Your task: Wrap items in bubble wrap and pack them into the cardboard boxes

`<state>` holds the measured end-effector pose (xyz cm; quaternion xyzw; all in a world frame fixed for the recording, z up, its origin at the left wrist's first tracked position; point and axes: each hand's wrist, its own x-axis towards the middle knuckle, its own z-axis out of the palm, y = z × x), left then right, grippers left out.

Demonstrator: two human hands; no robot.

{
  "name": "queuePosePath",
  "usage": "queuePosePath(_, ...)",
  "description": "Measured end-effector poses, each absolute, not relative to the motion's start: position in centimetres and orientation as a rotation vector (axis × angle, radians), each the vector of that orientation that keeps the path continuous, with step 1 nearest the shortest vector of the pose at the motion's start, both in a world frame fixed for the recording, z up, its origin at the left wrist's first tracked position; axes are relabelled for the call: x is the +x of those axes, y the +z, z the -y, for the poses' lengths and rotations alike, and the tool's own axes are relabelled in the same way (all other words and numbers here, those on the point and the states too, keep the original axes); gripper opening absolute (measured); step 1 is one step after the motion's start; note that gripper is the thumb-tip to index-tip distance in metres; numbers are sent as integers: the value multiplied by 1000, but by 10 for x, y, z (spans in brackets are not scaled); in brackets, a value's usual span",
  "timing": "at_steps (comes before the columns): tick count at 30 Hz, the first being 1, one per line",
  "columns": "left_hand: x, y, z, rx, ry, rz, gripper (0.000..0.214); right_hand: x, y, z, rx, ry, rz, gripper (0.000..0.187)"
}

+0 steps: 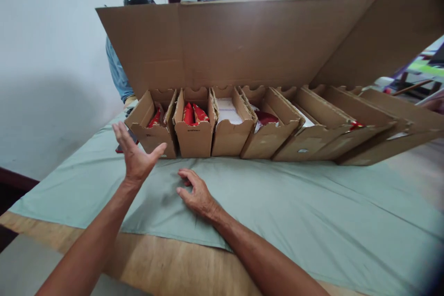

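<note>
My left hand [137,155] is raised in front of the leftmost cardboard box [156,139], its fingers stretched and the thumb spread away, holding nothing. Low over the green cloth [277,194], my right hand [196,192] has its fingers slightly bent and apart from the thumb, with nothing between them. Inside the leftmost box lies a red patterned packet [157,117]. The second cardboard box [193,141] contains red packets [194,114]. White material [228,112] fills part of the third box [231,138].
Several more cardboard boxes [270,141] continue the row to the right, some with red or white contents. Behind them stands a tall cardboard panel [249,46]. A person's blue sleeve [118,71] shows behind its left end. The wooden table edge [173,259] runs along the front.
</note>
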<state>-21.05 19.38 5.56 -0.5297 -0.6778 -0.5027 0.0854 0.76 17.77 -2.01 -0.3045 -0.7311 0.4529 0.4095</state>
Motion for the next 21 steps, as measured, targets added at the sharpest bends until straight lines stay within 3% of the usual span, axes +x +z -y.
queuePosePath(7,-170,65,-232,-1377,-1420,2098,135,6,-21,-178,-768,1110,1856,47)
queuePosePath(18,-169,62,-210,-1394,-1359,2091,132,3,-26,-178,-770,1107,1865,49)
queuePosePath(21,-150,66,-191,-1497,-1260,1878,119,3,-27,-179,-769,1108,1879,47)
